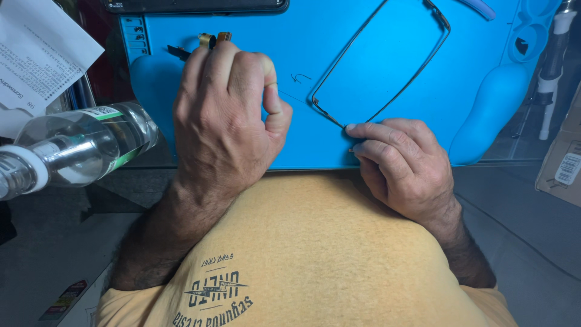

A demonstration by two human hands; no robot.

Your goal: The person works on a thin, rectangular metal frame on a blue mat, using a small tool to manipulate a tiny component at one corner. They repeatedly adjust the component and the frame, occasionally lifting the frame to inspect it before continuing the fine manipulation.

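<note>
A thin dark metal frame (387, 57), a rounded rectangle of wire, lies on a blue work mat (339, 36). My right hand (402, 163) pinches the frame's near corner between thumb and fingers at the mat's front edge. My left hand (227, 115) is curled closed over the mat to the left, thumb pressed against the forefinger; something very thin may be pinched there, but I cannot make it out. Small brass-coloured parts (215, 39) sit just beyond its knuckles.
A clear plastic bottle (72, 148) with a white cap lies tilted at the left, beneath a printed paper sheet (36, 57). A dark flat device (193, 5) borders the mat's far edge. White tools (554, 66) and a cardboard box (563, 163) stand at the right.
</note>
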